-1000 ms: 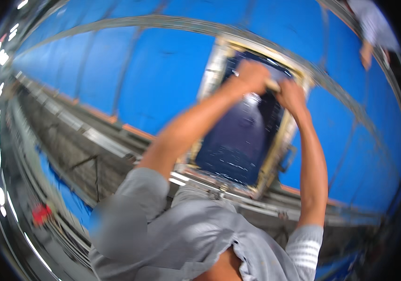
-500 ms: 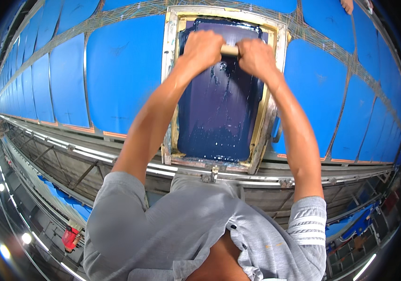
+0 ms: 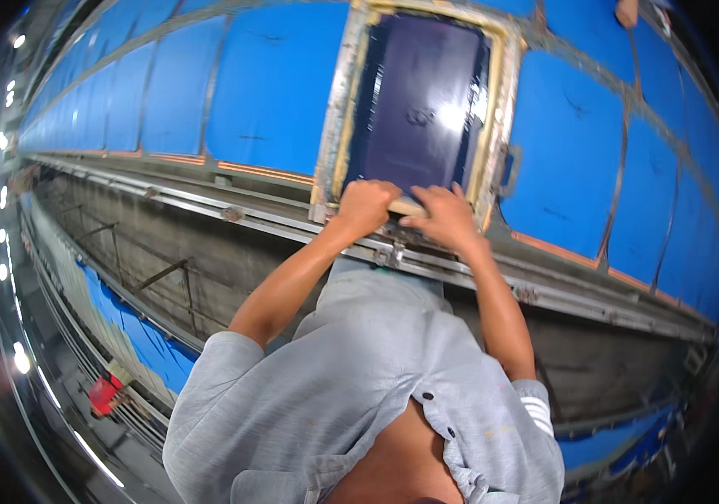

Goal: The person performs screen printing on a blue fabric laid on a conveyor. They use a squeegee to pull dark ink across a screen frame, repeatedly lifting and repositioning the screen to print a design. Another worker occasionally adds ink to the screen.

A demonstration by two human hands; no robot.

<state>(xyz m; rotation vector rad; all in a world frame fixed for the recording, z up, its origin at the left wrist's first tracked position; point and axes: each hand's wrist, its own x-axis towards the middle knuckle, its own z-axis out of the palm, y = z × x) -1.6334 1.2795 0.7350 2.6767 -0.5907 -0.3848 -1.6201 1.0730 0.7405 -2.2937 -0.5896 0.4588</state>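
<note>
A screen-printing frame (image 3: 338, 109) with yellowed inner edges lies in front of me, its mesh (image 3: 426, 76) coated with glossy dark purple-blue ink. At its near end my left hand (image 3: 368, 207) is closed around the pale handle of a squeegee (image 3: 405, 207). My right hand (image 3: 445, 218) is at the other side of that handle, its fingers loosened and spread, the thumb below the handle. Both hands partly hide the squeegee, and its blade cannot be made out.
Blue sheets (image 3: 275, 92) lie in rows along the long table on both sides of the frame. A metal rail (image 3: 275, 223) runs along its near edge. Another person's hand (image 3: 626, 12) shows at the far right. A person in red (image 3: 105, 393) is at lower left.
Both hands and the squeegee have come from the far part of the frame to its near end. The right hand's fingers have loosened from a fist. The view has shifted and tilted.
</note>
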